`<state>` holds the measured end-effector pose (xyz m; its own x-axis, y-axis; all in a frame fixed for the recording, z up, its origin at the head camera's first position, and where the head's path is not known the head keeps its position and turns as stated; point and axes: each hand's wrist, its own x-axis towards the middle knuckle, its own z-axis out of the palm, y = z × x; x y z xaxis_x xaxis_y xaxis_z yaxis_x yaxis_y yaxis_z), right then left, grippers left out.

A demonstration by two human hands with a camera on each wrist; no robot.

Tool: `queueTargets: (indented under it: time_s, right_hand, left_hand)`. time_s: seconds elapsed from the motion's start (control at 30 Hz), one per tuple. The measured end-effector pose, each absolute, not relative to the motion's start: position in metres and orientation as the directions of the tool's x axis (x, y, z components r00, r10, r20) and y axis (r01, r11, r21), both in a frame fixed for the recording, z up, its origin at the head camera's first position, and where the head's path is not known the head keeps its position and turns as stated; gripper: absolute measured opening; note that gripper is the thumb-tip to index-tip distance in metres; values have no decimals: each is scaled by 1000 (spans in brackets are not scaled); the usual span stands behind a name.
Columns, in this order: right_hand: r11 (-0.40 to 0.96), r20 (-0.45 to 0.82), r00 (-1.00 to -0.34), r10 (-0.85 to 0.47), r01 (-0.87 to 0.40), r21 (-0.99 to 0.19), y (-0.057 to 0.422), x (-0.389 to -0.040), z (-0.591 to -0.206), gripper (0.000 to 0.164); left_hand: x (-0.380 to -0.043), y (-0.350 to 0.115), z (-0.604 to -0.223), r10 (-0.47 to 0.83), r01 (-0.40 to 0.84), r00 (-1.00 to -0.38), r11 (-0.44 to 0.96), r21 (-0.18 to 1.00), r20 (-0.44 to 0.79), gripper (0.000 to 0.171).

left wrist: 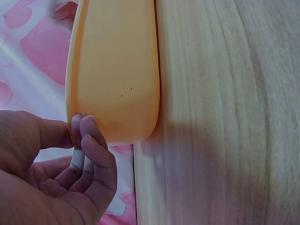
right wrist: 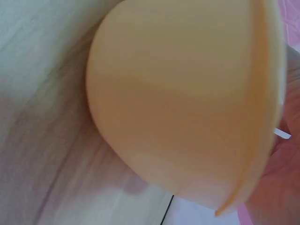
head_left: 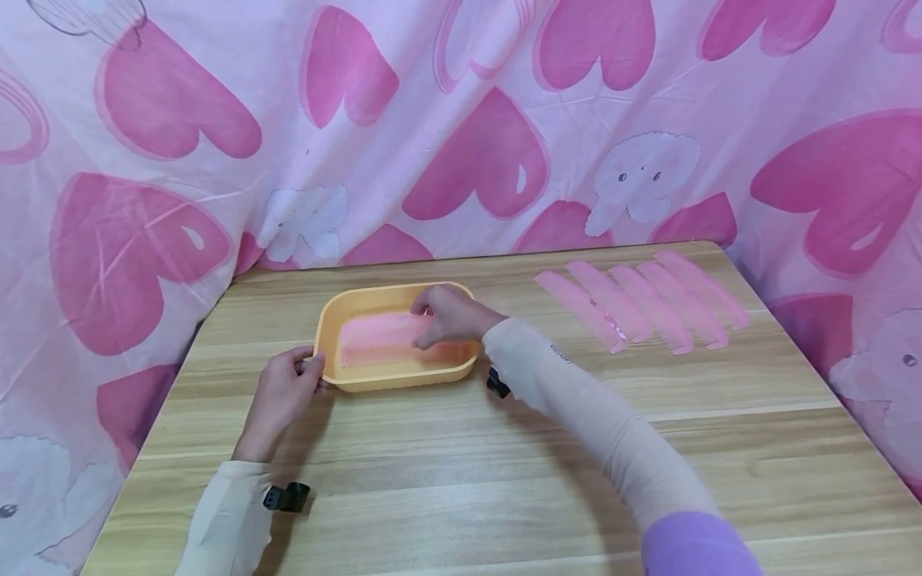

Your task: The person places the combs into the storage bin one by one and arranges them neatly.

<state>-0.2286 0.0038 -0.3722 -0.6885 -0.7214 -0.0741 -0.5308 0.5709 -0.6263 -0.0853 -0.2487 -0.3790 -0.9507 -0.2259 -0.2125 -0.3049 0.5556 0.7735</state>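
A yellow-orange plastic basin (head_left: pixel 396 382) stands on the wooden table with pink combs (head_left: pixel 374 332) lying in it. At its left end my left hand (head_left: pixel 284 392) pinches the rim, thumb on one side and fingertips on the other; the left wrist view shows this hand (left wrist: pixel 70 173) close up on the basin wall (left wrist: pixel 117 70). My right hand (head_left: pixel 457 314) reaches over the right end into the basin, thumb and fingers bent and apart over the combs. Whether it grips one I cannot tell. In the right wrist view the basin's outer wall (right wrist: pixel 173 93) hides most of that hand.
Several pink combs (head_left: pixel 648 308) lie slanted side by side at the back right of the wooden table (head_left: pixel 461 480). A pink curtain with hearts (head_left: pixel 475 152) hangs behind the table and along its sides. A small black camera (head_left: pixel 286 497) sits at my left wrist.
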Motion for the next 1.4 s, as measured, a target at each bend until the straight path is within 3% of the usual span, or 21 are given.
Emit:
queueTargets:
  time_s: [0.5, 0.87, 1.17, 1.4]
  right_hand:
    - [615, -106, -671, -734, -589, -525, -4, -228, -388, 47]
    - [603, -122, -638, -760, -625, -495, -9, -227, -393, 29]
    - [615, -134, -637, -759, -636, -466, -10, -224, -392, 34]
    - [631, -166, -652, -740, -587, -507, -4, -223, -383, 56]
  left_hand:
    - [-84, -249, -380, -211, -257, -964, 565, 784, -164, 40]
    - [-84, -248, -380, -213, -255, -964, 568, 782, -160, 40]
    - [-84, -248, -379, -212, -260, -963, 557, 789, -167, 41]
    - [-84, -248, -379, -216, -272, -960, 555, 786, -179, 40]
